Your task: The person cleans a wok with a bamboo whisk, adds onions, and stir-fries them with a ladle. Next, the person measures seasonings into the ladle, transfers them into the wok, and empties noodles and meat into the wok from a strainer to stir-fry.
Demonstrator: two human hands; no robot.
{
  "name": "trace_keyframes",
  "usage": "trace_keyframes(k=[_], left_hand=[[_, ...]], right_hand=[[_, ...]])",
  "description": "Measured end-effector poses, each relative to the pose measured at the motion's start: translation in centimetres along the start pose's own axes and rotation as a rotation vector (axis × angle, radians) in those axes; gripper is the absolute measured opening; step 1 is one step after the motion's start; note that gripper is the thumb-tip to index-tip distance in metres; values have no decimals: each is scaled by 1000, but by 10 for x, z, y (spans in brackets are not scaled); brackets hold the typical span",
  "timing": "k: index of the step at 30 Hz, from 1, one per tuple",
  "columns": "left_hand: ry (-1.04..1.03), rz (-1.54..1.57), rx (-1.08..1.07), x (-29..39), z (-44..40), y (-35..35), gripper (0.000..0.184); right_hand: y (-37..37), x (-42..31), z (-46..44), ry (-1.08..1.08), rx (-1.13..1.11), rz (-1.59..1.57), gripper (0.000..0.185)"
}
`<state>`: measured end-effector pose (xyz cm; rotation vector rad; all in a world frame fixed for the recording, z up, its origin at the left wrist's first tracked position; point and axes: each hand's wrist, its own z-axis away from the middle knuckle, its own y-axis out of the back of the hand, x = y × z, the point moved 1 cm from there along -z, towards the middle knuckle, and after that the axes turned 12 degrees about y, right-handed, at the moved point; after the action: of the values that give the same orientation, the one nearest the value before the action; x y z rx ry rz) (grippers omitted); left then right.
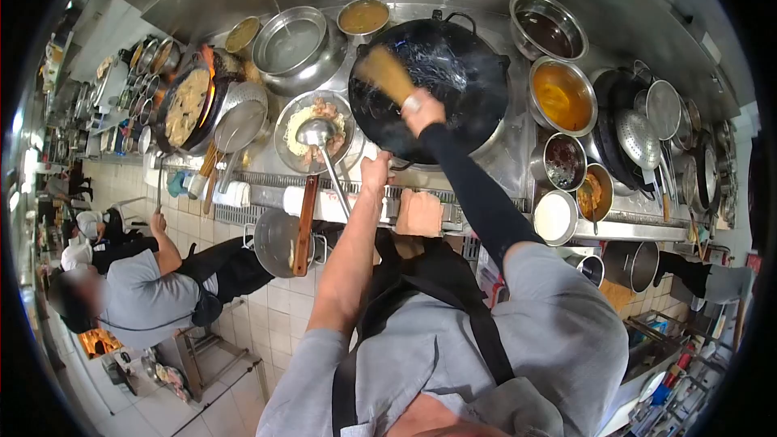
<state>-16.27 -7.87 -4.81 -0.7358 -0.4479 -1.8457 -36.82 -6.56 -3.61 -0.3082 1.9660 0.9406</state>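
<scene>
From the head view, the right hand [423,112] grips a bamboo wok brush [386,74], fingers wrapped around its near end, its long axis slanting away leftward over the black wok [476,101]; the left hand [375,170] curls by the wok's near edge, its hold unclear.

One wide, close head view faces forward and down: torso [405,356] near six o'clock, wok [477,97] toward one.
</scene>
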Motion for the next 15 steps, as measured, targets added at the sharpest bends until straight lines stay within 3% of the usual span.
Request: trace_keyframes(k=[2, 5, 6, 7, 9, 11, 13, 15], left_hand=[[-25, -18, 33, 4, -4, -2, 43], [13, -95, 63, 14, 7, -9, 28], [-12, -144, 37, 10, -3, -4, 27], [-37, -131, 40, 13, 0, -7, 26], [-61, -99, 0, 11, 3, -7, 27], [-46, -93, 83, 15, 11, -16, 33], [-45, -129, 73, 4, 0, -11, 37], [-87, -85, 91, -10, -17, -12, 37]], right_hand=[[7, 0, -26, -161, 318, -154, 38], [8, -33, 4, 40, -45, 36, 35], [12, -35, 23, 233, -169, 68, 34], [23, -46, 40, 266, -275, 157, 34], [26, -22, 12, 107, -240, 353, 34], [26, 12, -29, -61, 196, 11, 34], [-4, 12, -38, -45, 370, -189, 36], [0, -18, 0, 59, -37, -15, 39]])
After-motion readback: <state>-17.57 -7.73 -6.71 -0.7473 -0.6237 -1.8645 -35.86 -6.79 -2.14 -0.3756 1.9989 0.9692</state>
